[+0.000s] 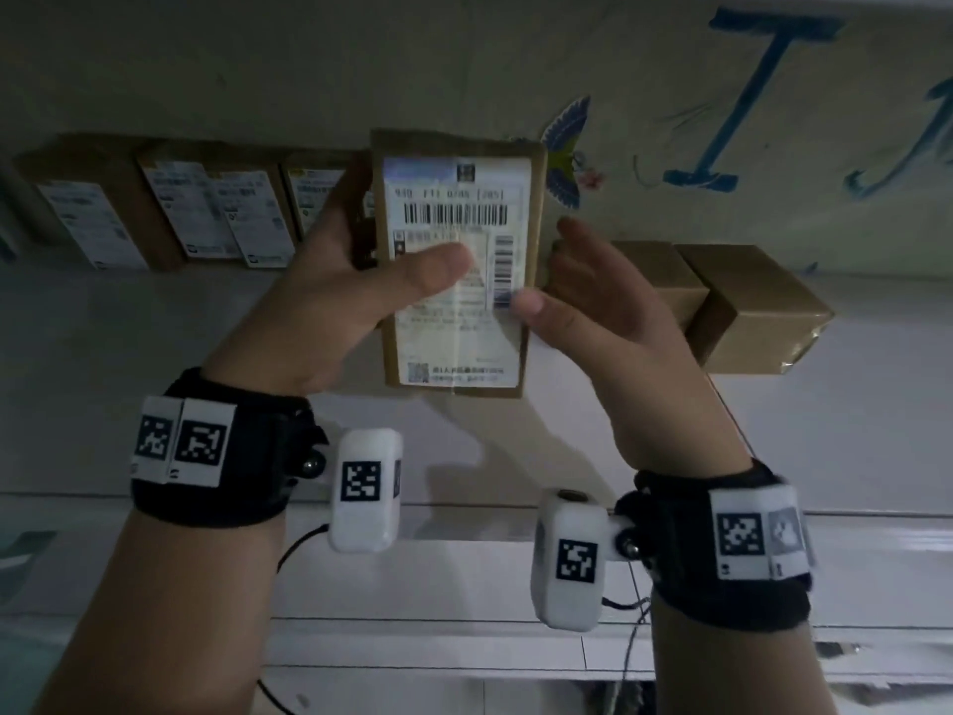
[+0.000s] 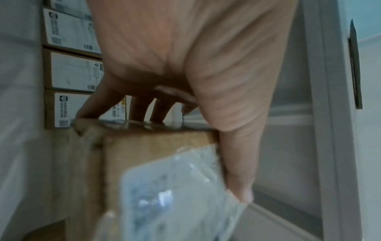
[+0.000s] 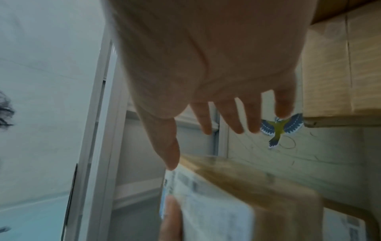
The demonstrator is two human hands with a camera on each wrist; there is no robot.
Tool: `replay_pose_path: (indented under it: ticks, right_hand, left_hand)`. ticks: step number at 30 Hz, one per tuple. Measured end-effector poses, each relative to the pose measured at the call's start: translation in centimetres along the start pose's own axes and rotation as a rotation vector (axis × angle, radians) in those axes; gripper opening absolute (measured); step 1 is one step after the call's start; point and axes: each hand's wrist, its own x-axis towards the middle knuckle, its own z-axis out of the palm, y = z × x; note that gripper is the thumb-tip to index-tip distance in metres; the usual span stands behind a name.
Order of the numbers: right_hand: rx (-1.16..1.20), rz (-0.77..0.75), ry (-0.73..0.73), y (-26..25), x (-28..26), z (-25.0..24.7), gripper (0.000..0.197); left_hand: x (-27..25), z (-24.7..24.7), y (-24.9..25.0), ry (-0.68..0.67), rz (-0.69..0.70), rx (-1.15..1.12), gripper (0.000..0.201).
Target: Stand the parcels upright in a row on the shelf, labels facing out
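Our left hand (image 1: 330,301) grips a tall brown cardboard parcel with a white shipping label (image 1: 456,260): the thumb (image 1: 438,273) is pressed flat across the label face, and the fingers (image 2: 142,110) wrap behind the parcel's left side. The left wrist view shows those fingertips resting on the far edge of the box. We hold the parcel upright above the pale shelf surface (image 1: 154,363), near the centre of the head view, its barcode and printed label turned toward us.

Our right hand (image 1: 613,322) is at three o'clock of the parcel, fingers straight and loosely spread, holding nothing. Its thumb tip (image 1: 528,303) sits at the label's right edge; from the right wrist view we cannot tell whether it touches or is just clear of it.

At nine o'clock of the held parcel, a row of brown cardboard parcels with white labels (image 1: 206,214) stands upright against the wall, labels facing out, each touching its neighbour. At three o'clock, behind our right hand, two plain brown cardboard boxes (image 1: 748,307) lie on the shelf side by side with no label showing.

On the pale wall at one o'clock there is a blue and yellow bird sticker (image 1: 567,152), and farther right, large blue painted lettering (image 1: 742,95). Both wrists wear black bands with white coded tags (image 1: 206,446)
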Motion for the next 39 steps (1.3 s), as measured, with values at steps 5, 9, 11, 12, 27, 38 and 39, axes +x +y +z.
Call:
replay_pose_path:
  ticks: [5,9,11,12,27,38,39]
  right_hand:
    - [0.072,0.039,-0.077,-0.6,1.9,1.8,0.073]
    - [0.072,0.073,-0.012,0.0,4.0,1.9,0.100]
    - [0.078,0.087,0.001,0.3,5.1,1.7,0.104]
    - [0.076,0.093,0.007,0.5,5.8,1.7,0.104]
    - [0.000,0.322,0.078,7.4,17.7,1.8,0.136]
    - [-0.035,0.354,0.063,10.8,22.9,3.0,0.172]
    - [-0.049,0.343,0.052,11.0,23.3,3.0,0.169]
  left_hand:
    - [0.3,1.7,0.4,0.067,-0.064,-0.076,0.065]
    - [1.4,0.5,0.4,0.135,-0.083,-0.074,0.047]
    - [2.3,-0.5,0.3,0.187,-0.069,-0.109,0.029]
    - [2.7,-1.2,0.2,0.210,-0.062,-0.125,0.024]
    - [16.2,-7.1,-1.8,0.126,-0.037,0.950,0.058]
    - [18.7,-7.4,-6.1,0.041,-0.187,1.294,0.046]
    - [18.6,-7.6,-6.0,0.035,-0.192,1.296,0.046]
